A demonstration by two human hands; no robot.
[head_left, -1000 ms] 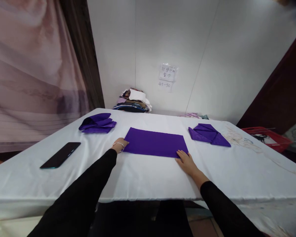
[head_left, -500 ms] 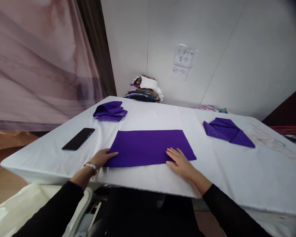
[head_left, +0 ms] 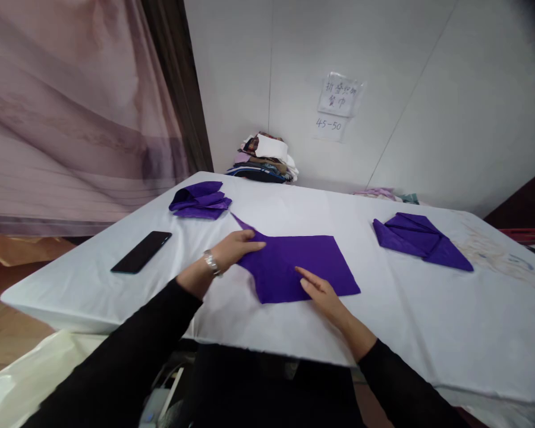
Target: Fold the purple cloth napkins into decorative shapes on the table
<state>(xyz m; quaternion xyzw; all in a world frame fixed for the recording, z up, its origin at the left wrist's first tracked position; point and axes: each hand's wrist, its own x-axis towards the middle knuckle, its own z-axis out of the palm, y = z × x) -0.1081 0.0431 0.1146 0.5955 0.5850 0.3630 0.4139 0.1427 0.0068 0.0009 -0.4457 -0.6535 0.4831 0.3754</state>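
Observation:
A purple cloth napkin (head_left: 303, 264) lies before me on the white-covered table, its left part lifted and bent inward with a pointed corner sticking out at the far left. My left hand (head_left: 234, 249), with a silver bracelet on the wrist, pinches that raised part between thumb and fingers. On the napkin's near right half rests my right hand (head_left: 323, 297), its index finger stretched toward the middle and its thumb apart, holding nothing. Two more purple napkins are on the table: a loosely folded one (head_left: 200, 201) at the far left and a folded, angular one (head_left: 421, 241) at the right.
A black phone (head_left: 141, 252) lies on the left of the white tablecloth (head_left: 294, 208). Against the wall behind the table is a stack of folded cloths (head_left: 265, 157). Handwritten signs (head_left: 336, 104) hang on the wall. A pink curtain (head_left: 80, 119) hangs at left.
My left hand has moved right and away from me, lifting the napkin's left end and folding it inward. My right hand stays on the napkin, with fewer fingers spread.

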